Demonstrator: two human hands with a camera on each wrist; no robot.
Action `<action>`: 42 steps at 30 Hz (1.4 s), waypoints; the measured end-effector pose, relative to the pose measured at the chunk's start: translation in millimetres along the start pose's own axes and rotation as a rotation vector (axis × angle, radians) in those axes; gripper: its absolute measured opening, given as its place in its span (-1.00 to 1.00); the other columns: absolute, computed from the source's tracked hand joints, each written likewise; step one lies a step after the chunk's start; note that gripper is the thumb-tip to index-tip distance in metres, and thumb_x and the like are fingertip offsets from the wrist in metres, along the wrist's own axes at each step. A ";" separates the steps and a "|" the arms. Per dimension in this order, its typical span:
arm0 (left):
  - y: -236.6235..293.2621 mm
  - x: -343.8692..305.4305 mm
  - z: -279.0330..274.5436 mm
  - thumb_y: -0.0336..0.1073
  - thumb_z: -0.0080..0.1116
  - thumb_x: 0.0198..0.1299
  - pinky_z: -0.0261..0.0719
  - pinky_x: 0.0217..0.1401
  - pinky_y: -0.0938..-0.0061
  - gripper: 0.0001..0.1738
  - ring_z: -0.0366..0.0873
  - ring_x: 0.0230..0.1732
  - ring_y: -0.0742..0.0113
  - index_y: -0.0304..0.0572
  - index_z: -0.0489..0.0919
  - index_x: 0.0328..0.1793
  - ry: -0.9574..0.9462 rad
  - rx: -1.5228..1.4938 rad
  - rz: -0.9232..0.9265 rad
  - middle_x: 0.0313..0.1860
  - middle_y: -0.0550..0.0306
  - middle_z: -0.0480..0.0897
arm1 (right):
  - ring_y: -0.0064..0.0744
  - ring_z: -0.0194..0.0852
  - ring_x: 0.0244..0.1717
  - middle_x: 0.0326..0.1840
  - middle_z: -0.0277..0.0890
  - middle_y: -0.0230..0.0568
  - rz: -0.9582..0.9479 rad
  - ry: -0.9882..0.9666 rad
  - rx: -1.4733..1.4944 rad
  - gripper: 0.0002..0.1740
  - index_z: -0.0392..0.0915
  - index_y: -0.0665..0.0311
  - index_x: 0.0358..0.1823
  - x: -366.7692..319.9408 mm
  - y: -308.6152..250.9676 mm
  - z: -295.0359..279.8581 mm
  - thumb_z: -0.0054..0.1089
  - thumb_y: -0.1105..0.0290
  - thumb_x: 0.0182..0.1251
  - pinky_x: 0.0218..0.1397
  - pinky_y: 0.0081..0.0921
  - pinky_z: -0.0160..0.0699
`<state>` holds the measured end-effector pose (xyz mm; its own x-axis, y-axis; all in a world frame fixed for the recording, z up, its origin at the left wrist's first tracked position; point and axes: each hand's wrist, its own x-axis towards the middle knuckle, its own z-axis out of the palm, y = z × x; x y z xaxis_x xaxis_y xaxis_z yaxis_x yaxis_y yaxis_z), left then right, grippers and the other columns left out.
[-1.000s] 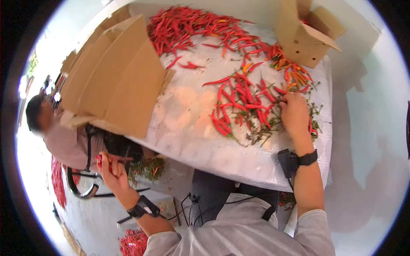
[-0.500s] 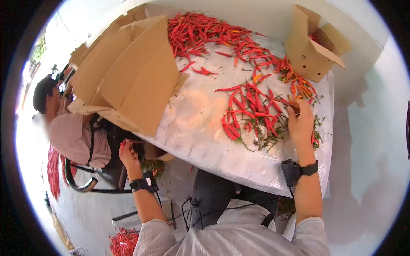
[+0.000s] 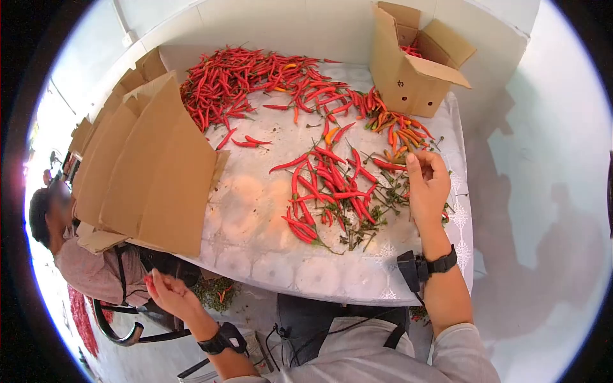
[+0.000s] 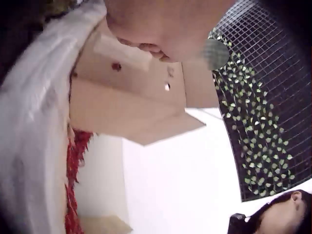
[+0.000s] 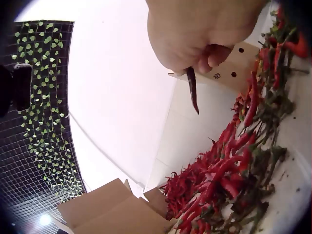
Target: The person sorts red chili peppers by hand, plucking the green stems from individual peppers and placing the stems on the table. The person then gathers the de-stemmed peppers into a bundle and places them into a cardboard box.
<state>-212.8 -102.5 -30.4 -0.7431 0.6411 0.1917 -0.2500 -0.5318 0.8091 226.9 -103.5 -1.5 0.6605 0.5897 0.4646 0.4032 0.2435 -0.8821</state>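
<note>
Firstly, one right hand (image 3: 429, 184), raised over the right side of the bench (image 3: 246, 217), fingers curled and clamped on one dark chilli (image 5: 193, 91), its narrow tip projecting from the grip. Item: one left hand (image 3: 174, 296), held beyond the near left edge of the bench, fingers bent and closed on something red (image 3: 150, 285), mostly hidden, exact count not discernible. Item: one loose cluster of red chillies (image 3: 332, 182), mid-bench, to the left of the right hand, several crossing one another. Item: green stems (image 3: 367, 223), scattered along the near right side of that cluster. Item: one group of orange and greenish chillies (image 3: 399, 131), just beyond the right hand. Item: one large heap of red chillies (image 3: 223, 83), along the far left of the bench, trailing rightward. Item: one open carton (image 3: 408, 80), far right corner, flaps raised, red chillies visible within. Item: several cardboard boxes (image 3: 153, 166), pale brown, standing close together at the left edge. Item: one seated person (image 3: 96, 271), left of the bench, in a muted pinkish top. Item: green trimmings (image 3: 217, 293), below the bench's near left edge.
</note>
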 end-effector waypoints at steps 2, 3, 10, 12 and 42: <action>4.5 -19.2 41.5 -0.42 0.06 0.18 -0.10 -0.85 0.75 -0.89 0.03 -0.79 0.69 -0.05 0.37 -0.34 -0.123 -0.053 -0.115 -0.69 0.39 0.27 | -0.73 0.22 -0.54 -0.53 0.35 -0.46 -0.012 0.026 -0.062 -0.85 0.44 0.34 -0.35 0.6 -4.3 -2.2 0.15 0.40 0.22 -0.46 -0.75 0.27; 2.1 -26.0 57.8 -0.41 0.05 0.19 -0.08 -0.85 0.76 -0.92 0.07 -0.76 0.70 -0.06 0.38 -0.29 -0.211 -0.075 -0.154 -0.63 0.38 0.32 | -0.74 0.19 -0.55 -0.56 0.33 -0.47 -0.005 0.052 -0.040 -0.84 0.43 0.34 -0.36 0.9 -5.5 -2.9 0.15 0.39 0.22 -0.48 -0.76 0.23; -1.7 -99.1 191.0 -0.40 0.01 0.20 0.01 -0.77 0.72 -0.94 0.08 -0.77 0.67 -0.12 0.38 -0.32 -0.864 -0.023 -0.536 -0.69 0.37 0.28 | -0.65 0.35 -0.47 -0.44 0.43 -0.34 0.137 0.004 0.000 -0.84 0.43 0.37 -0.24 20.6 19.2 -3.8 0.12 0.44 0.21 -0.43 -0.68 0.36; -12.0 -105.8 223.0 -0.36 0.02 0.20 0.05 -0.76 0.72 -0.91 0.12 -0.78 0.65 -0.12 0.38 -0.35 -0.983 -0.066 -0.693 -0.68 0.34 0.33 | -0.59 0.41 -0.36 -0.33 0.46 -0.26 0.097 -0.029 0.133 -0.78 0.40 0.36 -0.14 27.2 26.1 2.6 0.10 0.47 0.20 -0.36 -0.63 0.42; -84.5 -122.8 225.7 -0.30 0.17 0.10 -0.06 -0.79 0.75 -0.87 0.16 -0.77 0.69 -0.16 0.49 -0.30 -1.241 0.027 -1.056 -0.69 0.38 0.38 | -0.13 0.37 -0.38 -0.48 0.43 -0.15 -0.427 -0.421 -0.276 -0.65 0.51 0.30 -0.34 -33.5 -13.6 30.4 0.37 0.26 -0.12 -0.28 -0.30 0.34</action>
<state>39.6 -11.4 3.0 0.6737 0.7276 -0.1293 -0.2751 0.4094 0.8699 180.1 -103.2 -7.5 0.1246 0.7495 0.6502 0.7593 0.3498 -0.5487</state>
